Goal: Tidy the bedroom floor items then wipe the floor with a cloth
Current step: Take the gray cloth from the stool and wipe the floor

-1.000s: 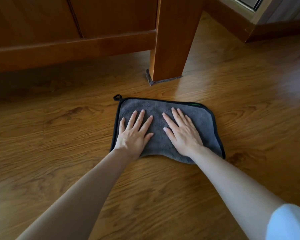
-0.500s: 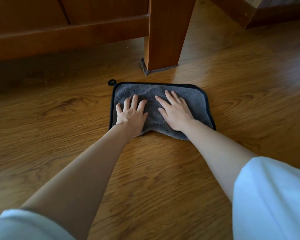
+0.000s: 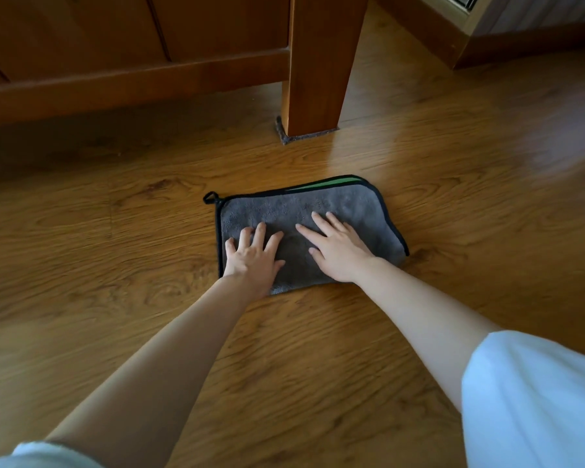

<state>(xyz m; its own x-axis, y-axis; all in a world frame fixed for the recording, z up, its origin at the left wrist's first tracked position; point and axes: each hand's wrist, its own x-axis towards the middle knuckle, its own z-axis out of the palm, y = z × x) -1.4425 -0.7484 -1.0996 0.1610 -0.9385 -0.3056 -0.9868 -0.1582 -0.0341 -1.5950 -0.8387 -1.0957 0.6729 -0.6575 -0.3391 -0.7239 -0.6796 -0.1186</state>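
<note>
Left hand (image 3: 252, 260): palm down on the cloth (image 3: 348, 211), fingers extended and spread, pressing flat on the cloth's left half. Nothing is gripped. The little finger lies close to the cloth's left edge.

Right hand (image 3: 340, 253): palm down on the cloth's right half, fingers straight and slightly fanned, pressing flat. Nothing is gripped. The two hands sit side by side, apart from each other, fingertips pointing away from the person.

Cloth: grey, black-edged, lying flat on the floor (image 3: 115, 265) in front of the leg (image 3: 321, 62) of a wooden furniture piece, near it but not touching. The long axis runs left to right across the view, with the right end slightly farther away. A small black hanging loop (image 3: 210, 197) projects from the far left corner. At the far right edge a green layer (image 3: 331, 183) shows beneath the grey one.

Limits of view: the hands and wrists cover the near middle of the cloth. Faint marks on the grey surface above the right fingers cannot be read. A grey pad (image 3: 284, 135) shows at the foot of the leg; most of it is hidden under the leg. White sleeves (image 3: 534, 400) are cut off by the lower frame edges.
</note>
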